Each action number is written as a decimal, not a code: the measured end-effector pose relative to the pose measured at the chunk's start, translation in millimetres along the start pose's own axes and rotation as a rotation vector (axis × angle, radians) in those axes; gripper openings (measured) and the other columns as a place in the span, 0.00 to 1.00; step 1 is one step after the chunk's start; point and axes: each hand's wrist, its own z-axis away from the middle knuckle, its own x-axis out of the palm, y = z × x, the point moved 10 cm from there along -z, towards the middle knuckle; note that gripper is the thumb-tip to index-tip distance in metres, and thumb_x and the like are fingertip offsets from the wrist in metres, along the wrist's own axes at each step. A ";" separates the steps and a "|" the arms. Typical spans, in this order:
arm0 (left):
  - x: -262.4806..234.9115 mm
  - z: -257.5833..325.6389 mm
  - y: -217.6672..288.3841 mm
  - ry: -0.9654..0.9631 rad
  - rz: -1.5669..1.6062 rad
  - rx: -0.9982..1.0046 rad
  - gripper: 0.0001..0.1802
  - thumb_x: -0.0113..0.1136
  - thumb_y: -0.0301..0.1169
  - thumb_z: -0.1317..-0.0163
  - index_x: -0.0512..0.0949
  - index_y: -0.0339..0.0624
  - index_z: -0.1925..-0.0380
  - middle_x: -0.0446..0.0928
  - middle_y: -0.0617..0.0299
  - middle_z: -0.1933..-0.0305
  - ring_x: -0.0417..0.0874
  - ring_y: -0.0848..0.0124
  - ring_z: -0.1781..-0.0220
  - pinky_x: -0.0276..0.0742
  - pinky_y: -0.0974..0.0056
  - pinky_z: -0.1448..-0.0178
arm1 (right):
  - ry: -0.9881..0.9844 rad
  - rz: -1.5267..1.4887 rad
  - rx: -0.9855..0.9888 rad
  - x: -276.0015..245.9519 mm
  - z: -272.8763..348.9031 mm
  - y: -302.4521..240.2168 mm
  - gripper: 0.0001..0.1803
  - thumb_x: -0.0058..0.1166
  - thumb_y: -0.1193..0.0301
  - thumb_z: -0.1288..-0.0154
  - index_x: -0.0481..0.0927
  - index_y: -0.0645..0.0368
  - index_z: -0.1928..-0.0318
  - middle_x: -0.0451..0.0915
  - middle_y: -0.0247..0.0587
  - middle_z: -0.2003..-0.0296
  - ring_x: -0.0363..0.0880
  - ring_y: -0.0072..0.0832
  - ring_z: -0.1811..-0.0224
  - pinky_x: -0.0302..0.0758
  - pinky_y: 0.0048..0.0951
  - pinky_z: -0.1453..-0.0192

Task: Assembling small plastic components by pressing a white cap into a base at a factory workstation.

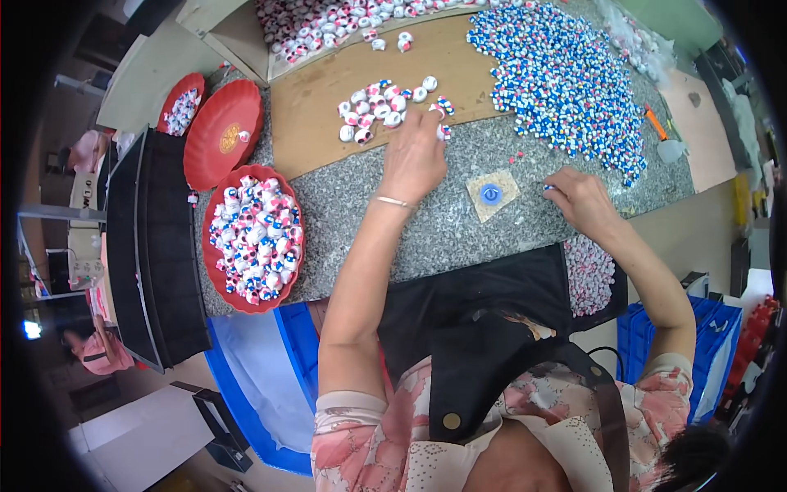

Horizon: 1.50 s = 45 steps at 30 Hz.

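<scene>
My left hand (412, 156) reaches over the near edge of the cardboard, fingers bent downward beside a loose group of small round white-and-pink pieces (379, 107). A white piece with blue trim (443, 132) shows right against its fingers; what lies under the fingertips is hidden. My right hand (584, 201) is above the front of the granite worktop, thumb and fingertips pinched on a small blue piece (548, 187) that barely shows. Between the hands, a round blue holder (491, 193) sits on a tan square pad (482, 209).
A big heap of small blue-and-white pieces (566, 82) covers the back right. At left stand a full red bowl (301, 246) and an almost bare red dish (201, 156). An orange-handled tool (655, 121) lies far right. Blue crates (299, 336) stand below the worktop.
</scene>
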 end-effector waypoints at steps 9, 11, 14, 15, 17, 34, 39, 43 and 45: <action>17.3 110.4 -12.4 0.050 1.552 -0.538 0.18 0.58 0.18 0.39 0.73 0.36 0.48 0.76 0.58 0.51 0.79 0.74 0.59 0.77 0.71 0.58 | -0.067 -0.141 -0.048 -2.3 -20.1 -31.1 0.05 0.60 0.77 0.44 0.81 0.65 0.66 0.79 0.47 0.72 0.79 0.46 0.70 0.75 0.41 0.66; 13.2 128.8 -9.9 0.032 1.490 -0.577 0.19 0.58 0.18 0.39 0.73 0.36 0.47 0.77 0.56 0.50 0.80 0.73 0.58 0.78 0.70 0.55 | -0.080 -0.200 -0.206 0.6 -29.5 -71.5 0.05 0.58 0.78 0.43 0.81 0.64 0.65 0.78 0.47 0.71 0.79 0.45 0.71 0.75 0.41 0.66; 16.2 139.4 -7.3 -0.035 1.427 -0.601 0.20 0.57 0.18 0.38 0.73 0.37 0.45 0.78 0.53 0.48 0.81 0.71 0.54 0.78 0.66 0.48 | -0.135 -0.029 -0.256 20.9 -36.9 -85.2 0.08 0.58 0.79 0.45 0.80 0.63 0.63 0.77 0.46 0.71 0.79 0.46 0.70 0.75 0.42 0.66; 12.1 136.8 -3.1 0.006 1.539 -0.582 0.20 0.57 0.18 0.38 0.74 0.37 0.45 0.78 0.53 0.49 0.81 0.70 0.54 0.78 0.67 0.48 | -0.160 0.054 -0.285 29.0 -39.4 -85.4 0.08 0.55 0.80 0.47 0.79 0.63 0.63 0.75 0.47 0.71 0.79 0.46 0.70 0.75 0.43 0.67; 8.3 134.6 -1.0 0.047 1.654 -0.560 0.19 0.58 0.19 0.38 0.75 0.37 0.46 0.79 0.53 0.49 0.81 0.70 0.54 0.78 0.67 0.48 | -0.180 0.158 -0.304 34.7 -45.7 -89.5 0.08 0.54 0.81 0.48 0.78 0.64 0.65 0.75 0.47 0.71 0.79 0.46 0.70 0.75 0.43 0.67; 23.7 117.4 6.1 0.030 1.594 -0.520 0.18 0.56 0.16 0.37 0.74 0.33 0.46 0.77 0.56 0.48 0.81 0.69 0.48 0.77 0.68 0.42 | -0.134 0.034 -0.306 23.3 -43.9 -82.5 0.08 0.54 0.81 0.47 0.79 0.64 0.65 0.75 0.48 0.72 0.77 0.49 0.69 0.75 0.42 0.66; 27.0 113.1 14.3 0.096 1.336 -0.438 0.19 0.59 0.15 0.41 0.75 0.34 0.49 0.77 0.57 0.49 0.81 0.70 0.49 0.80 0.68 0.47 | -0.088 -0.494 0.134 16.0 -38.4 -54.6 0.09 0.57 0.76 0.37 0.81 0.66 0.57 0.81 0.40 0.71 0.81 0.25 0.70 0.77 0.27 0.65; 2.7 103.3 37.3 0.244 0.851 -0.162 0.20 0.66 0.17 0.47 0.78 0.37 0.52 0.80 0.55 0.53 0.84 0.67 0.55 0.82 0.67 0.57 | -0.178 -0.979 0.372 37.8 -20.4 -41.1 0.09 0.56 0.74 0.34 0.81 0.66 0.56 0.83 0.36 0.68 0.80 0.16 0.68 0.77 0.20 0.64; -9.7 104.0 54.9 0.310 0.615 -0.013 0.20 0.68 0.19 0.50 0.80 0.38 0.54 0.80 0.53 0.54 0.85 0.63 0.60 0.81 0.65 0.60 | -0.261 -1.145 0.428 51.8 -12.3 -43.4 0.08 0.55 0.74 0.32 0.82 0.64 0.57 0.83 0.36 0.67 0.80 0.17 0.68 0.78 0.19 0.63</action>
